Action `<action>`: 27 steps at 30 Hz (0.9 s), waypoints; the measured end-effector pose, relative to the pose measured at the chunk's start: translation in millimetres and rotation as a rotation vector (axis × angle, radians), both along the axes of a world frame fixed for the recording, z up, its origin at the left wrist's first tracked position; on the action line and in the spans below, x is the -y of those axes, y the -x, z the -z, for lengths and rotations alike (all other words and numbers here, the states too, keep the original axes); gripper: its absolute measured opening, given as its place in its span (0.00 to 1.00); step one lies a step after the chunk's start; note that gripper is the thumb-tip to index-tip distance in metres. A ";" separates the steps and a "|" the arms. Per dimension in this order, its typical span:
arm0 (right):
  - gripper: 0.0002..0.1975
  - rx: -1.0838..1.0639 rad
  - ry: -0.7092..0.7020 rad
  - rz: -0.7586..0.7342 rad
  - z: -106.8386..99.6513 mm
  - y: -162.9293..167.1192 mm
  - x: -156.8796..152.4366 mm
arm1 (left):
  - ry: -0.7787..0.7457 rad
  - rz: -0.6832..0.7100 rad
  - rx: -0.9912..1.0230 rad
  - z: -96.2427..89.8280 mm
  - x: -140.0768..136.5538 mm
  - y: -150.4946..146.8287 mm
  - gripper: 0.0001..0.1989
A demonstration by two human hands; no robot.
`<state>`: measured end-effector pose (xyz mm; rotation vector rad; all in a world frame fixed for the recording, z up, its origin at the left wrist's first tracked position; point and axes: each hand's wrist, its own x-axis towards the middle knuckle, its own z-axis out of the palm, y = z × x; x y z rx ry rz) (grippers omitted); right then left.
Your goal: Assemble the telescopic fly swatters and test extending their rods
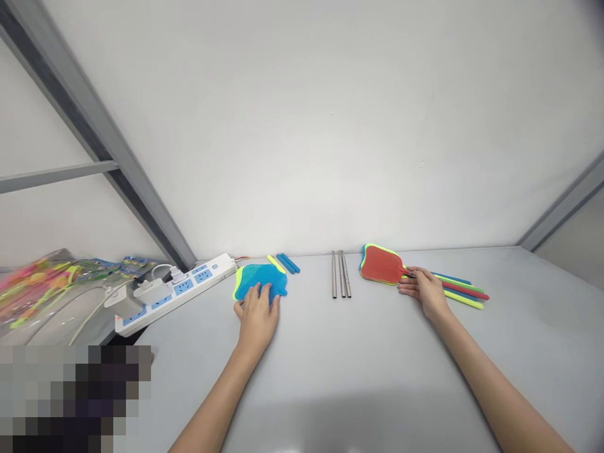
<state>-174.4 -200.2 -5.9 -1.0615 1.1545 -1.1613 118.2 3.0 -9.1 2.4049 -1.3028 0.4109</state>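
Fingers spread, my left hand (257, 314) rests on the near edge of a blue mesh fly swatter head (259, 277). A yellow mesh head (237, 286) shows from under it. On the right, my right hand (427, 290) is closed round the thin shaft of a red fly swatter (381, 264). That swatter lies on top of a pile, with yellow and blue heads showing at its edge. Red, green, yellow and blue handles (465, 299) stick out to the right behind the hand. Between my hands, several metal tubes (342, 275) lie side by side.
Two short blue tubes (289, 263) and a yellow tube (276, 263) lie behind the blue head. A white power strip (189, 286) with plugs stands left. Bright plastic-wrapped items (42, 286) lie beyond it. A grey post (141, 201) and the back wall (330, 157) border the table.
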 end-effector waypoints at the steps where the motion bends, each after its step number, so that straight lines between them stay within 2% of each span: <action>1: 0.08 0.008 0.002 -0.001 0.6 0.0 0.7 | 0.011 0.008 -0.008 -1.3 -0.1 0.3 0.16; 7: 0.09 0.037 0.011 0.013 3.2 -1.0 3.1 | 0.182 0.056 -0.066 -11.2 -0.4 1.7 0.13; 16: 0.08 0.060 0.029 0.003 3.5 -3.1 0.6 | 0.406 -0.034 -0.177 -26.3 -2.6 3.0 0.13; 21: 0.09 0.065 0.022 0.007 2.7 -3.9 -0.3 | 0.521 -0.082 -0.093 -33.9 -4.2 0.6 0.12; 27: 0.09 0.073 0.013 -0.011 4.0 -2.6 0.9 | 0.632 -0.033 -0.042 -39.9 -7.3 11.3 0.11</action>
